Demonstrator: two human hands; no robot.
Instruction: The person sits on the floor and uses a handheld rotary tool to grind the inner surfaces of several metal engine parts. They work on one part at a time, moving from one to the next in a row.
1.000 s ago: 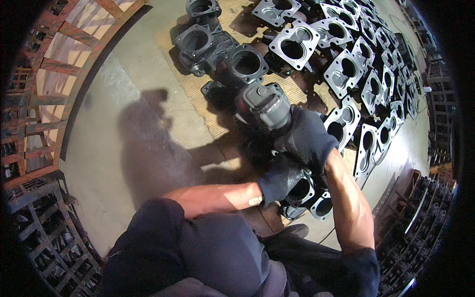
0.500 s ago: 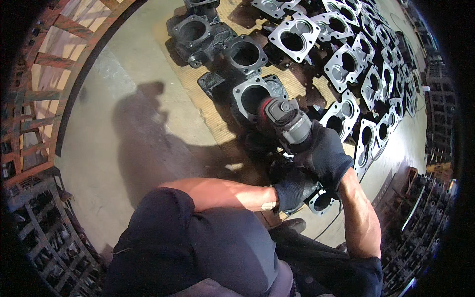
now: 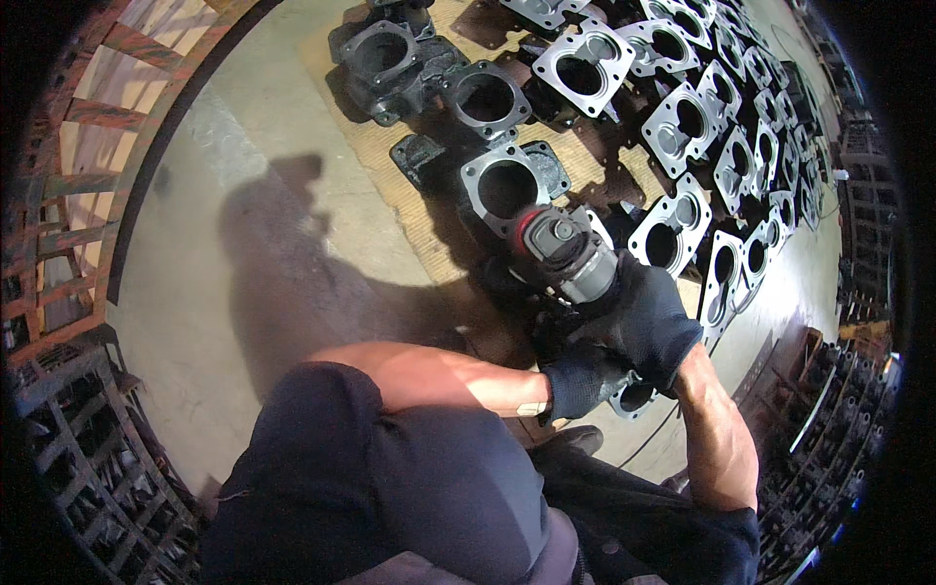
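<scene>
An angle grinder (image 3: pixel 577 259) with a red disc at its head is over the near edge of a metal casting (image 3: pixel 474 179) with a pale flange and a large round hole. My right hand (image 3: pixel 651 318), in a dark knit glove, is wrapped round the grinder's body. Below it, my left hand (image 3: pixel 583 378), gloved as well, is closed at the rear of the grinder; its fingers are mostly hidden. Whether the disc touches the flange I cannot tell, since the grinder's head covers that spot.
Several dark castings (image 3: pixel 487 97) stand beyond the grinder on tan cardboard (image 3: pixel 375 175). Rows of castings with bright flanges (image 3: pixel 673 224) fill the right side. A cord (image 3: pixel 648 441) runs over the floor near my legs. Rusty metal crates (image 3: pixel 88 185) stand left; more racks (image 3: pixel 829 439) stand right.
Both hands have drawn the grinder slightly nearer to me. More of the casting's round hole and flange now shows.
</scene>
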